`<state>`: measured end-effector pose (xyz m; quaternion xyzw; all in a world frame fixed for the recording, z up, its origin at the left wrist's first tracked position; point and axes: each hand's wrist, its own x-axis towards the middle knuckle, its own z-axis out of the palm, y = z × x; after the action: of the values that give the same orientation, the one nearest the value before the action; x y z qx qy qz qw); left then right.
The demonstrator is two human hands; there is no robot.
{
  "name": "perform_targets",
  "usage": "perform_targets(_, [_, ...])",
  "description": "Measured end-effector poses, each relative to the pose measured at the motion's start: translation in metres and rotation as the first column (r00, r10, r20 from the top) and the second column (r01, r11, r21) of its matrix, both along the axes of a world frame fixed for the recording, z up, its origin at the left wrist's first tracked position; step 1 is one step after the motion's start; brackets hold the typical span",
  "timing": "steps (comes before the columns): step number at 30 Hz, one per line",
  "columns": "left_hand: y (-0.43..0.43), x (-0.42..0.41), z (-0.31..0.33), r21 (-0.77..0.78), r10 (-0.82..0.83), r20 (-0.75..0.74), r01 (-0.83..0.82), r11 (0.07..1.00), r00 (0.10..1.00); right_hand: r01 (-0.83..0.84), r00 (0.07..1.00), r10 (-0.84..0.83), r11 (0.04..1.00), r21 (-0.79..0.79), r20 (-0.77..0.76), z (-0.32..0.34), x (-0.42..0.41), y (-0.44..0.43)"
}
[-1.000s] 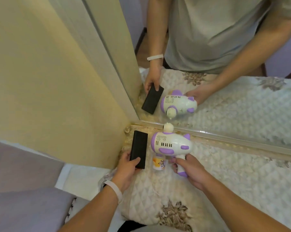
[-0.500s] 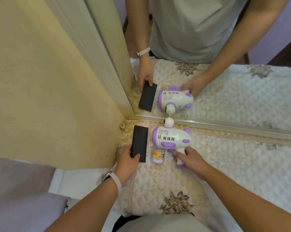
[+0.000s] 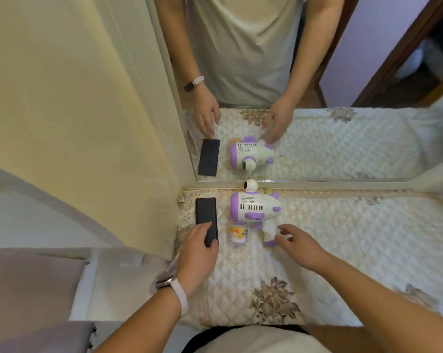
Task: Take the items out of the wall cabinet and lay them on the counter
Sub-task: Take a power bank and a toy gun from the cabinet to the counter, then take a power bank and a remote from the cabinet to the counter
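**Q:** Position of the items?

**A:** The black slab (image 3: 206,217) lies flat on the quilted surface (image 3: 355,238), in the corner where the yellow wall (image 3: 88,123) meets the mirror (image 3: 355,138). Its long axis runs straight away from the person, far end toward the mirror. Just beside it on the right lies the toy gun (image 3: 254,207), on its side. Its nozzle is at the mirror's frame and its grip points back toward the person. A small bottle (image 3: 239,233) sits under its body, between slab and grip.

**Q:** The hands?

**A:** The left hand (image 3: 198,250) rests on the slab's near end, fingers fairly straight across the top, thumb at the near corner. No pinch noted. The right hand (image 3: 300,247) is spread and loose, holding nothing. Its fingertips are just beside the butt of the grip; whether they touch it cannot be told.

**Q:** Which hand is nearer which item?

**A:** Left to the slab, right to the toy gun. Each item lies directly ahead of its own hand, and the arms do not cross.

**Q:** Assessment?

**A:** Both items appear laid down. In my judgement the coming move is a plain withdrawal along each long axis, back toward the body. A sideways drag by the left hand would push the slab against the bottle. The cabinet is out of view.
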<state>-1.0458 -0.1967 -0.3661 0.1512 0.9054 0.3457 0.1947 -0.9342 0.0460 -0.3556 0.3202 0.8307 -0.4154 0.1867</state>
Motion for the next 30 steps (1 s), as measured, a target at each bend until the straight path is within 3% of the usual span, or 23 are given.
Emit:
perform_targets(4, [0.010,0.003,0.012,0.008,-0.193,-0.136,0.196,0.981,0.972,0.017,1.000,-0.015,0.995,0.100,-0.018,0.011,0.018,-0.004])
perform_targets(7, [0.024,0.005,0.020,-0.014,-0.337,-0.220,0.342,0.940,0.916,-0.039,0.997,0.055,0.960,0.277,-0.049,0.028,0.032,-0.007])
perform_targets(11, [0.044,0.015,0.032,-0.117,-0.490,-0.392,0.487,0.866,0.778,-0.147,0.976,0.209,0.826,0.544,-0.054,0.052,0.053,-0.006])
perform_targets(16, [0.076,0.035,0.056,-0.200,-0.609,-0.482,0.598,0.776,0.630,-0.156,0.965,0.260,0.694,0.703,-0.043,0.079,0.079,0.001])
perform_targets(24, [0.149,0.114,0.096,-0.199,-0.683,-0.579,0.736,0.647,0.444,-0.045,0.988,0.144,0.601,0.798,-0.053,0.113,0.179,0.029])
perform_targets(30, [0.209,0.213,0.128,-0.223,-0.739,-0.612,0.836,0.502,0.281,0.100,0.995,-0.053,0.565,0.819,-0.084,0.148,0.295,0.050])
